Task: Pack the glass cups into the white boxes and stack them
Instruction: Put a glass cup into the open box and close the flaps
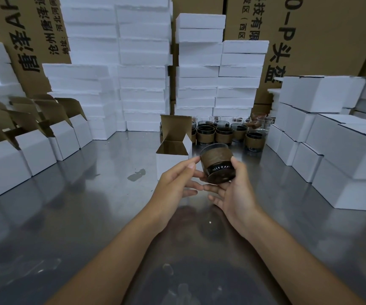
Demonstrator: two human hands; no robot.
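**A:** Does it go in the open boxes (34,148) lined up on the left?

**B:** No, use the open white box (171,165) just left of the hands, which has its flaps up. Centre the cup over the opening and lower it straight down, base first.

**A:** How is it held?

**B:** The left hand (175,180) is relaxed, with straight fingertips touching the cup's side. The glass cup (217,165) is in the air, tilted with its base towards us. The right hand (232,192) grasps it, thumb on the wall and fingers underneath. The closed boxes (331,139) are stacked on the right.

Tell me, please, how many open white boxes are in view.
5 open boxes at least: one mid-table beside the held glass cup, four in a left row; more may be hidden.
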